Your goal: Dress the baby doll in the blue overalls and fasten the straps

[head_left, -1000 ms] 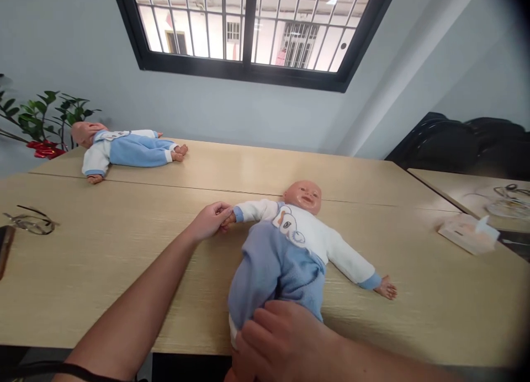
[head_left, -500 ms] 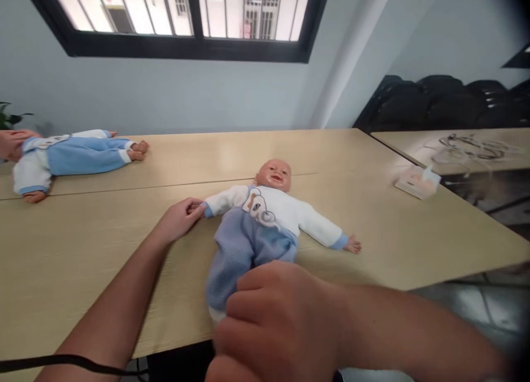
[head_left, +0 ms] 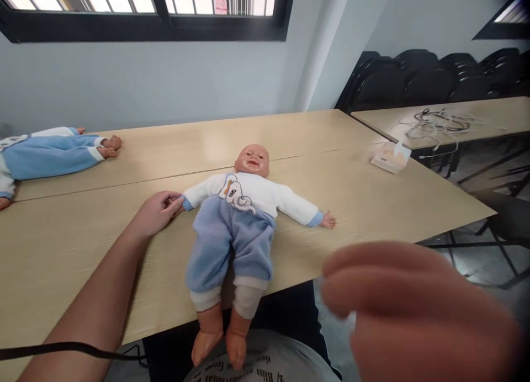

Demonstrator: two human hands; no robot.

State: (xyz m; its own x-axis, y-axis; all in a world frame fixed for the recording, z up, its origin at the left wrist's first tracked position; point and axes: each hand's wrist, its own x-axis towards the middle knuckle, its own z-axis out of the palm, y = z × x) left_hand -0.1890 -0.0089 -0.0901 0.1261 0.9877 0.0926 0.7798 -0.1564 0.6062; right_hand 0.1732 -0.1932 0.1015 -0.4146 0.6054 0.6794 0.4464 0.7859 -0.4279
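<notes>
A baby doll (head_left: 252, 197) lies face up on the wooden table, arms spread, in a white top with an elephant patch and blue trousers. Its bare feet stick out past the table's near edge. My left hand (head_left: 158, 212) rests on the table, its fingers closed around the doll's small hand at the blue cuff. Close to the camera at the lower right, my right hand (head_left: 397, 293) is raised off the doll, blurred, with fingers curled together. Nothing shows in it.
A second doll (head_left: 53, 153) in similar clothes lies at the far left. On the right stand a tissue box (head_left: 391, 157) and, on another table, tangled cables (head_left: 443, 120). Black chairs (head_left: 426, 75) are stacked behind. A black cord (head_left: 62, 348) crosses my left forearm.
My right hand has moved right, away from the doll's legs, uncovering its trousers and feet. My left hand stays at the doll's hand. The view has shifted right and down.
</notes>
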